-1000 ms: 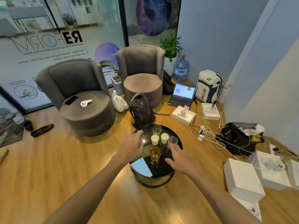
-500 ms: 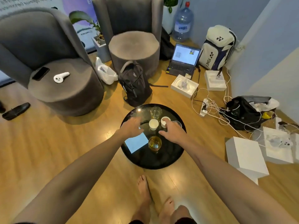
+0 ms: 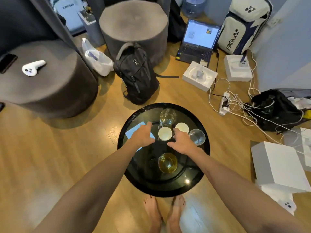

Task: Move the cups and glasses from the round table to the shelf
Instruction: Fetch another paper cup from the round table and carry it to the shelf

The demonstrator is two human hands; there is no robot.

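Your two hands hover, loosely spread and holding nothing, over cups on a round black tabletop (image 3: 198,175).

Left hand (image 3: 143,134) and right hand (image 3: 182,140) flank a white paper cup (image 3: 165,134): likely light, crushable, so grip its sides gently. The amber-filled glass (image 3: 167,163) looks heavier, slippery, spillable.

Head camera – steep downward view, round table (image 3: 127,148) close below, edges seemingly warped.

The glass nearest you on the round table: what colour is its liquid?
Amber-yellow, in the nearest glass; head view.
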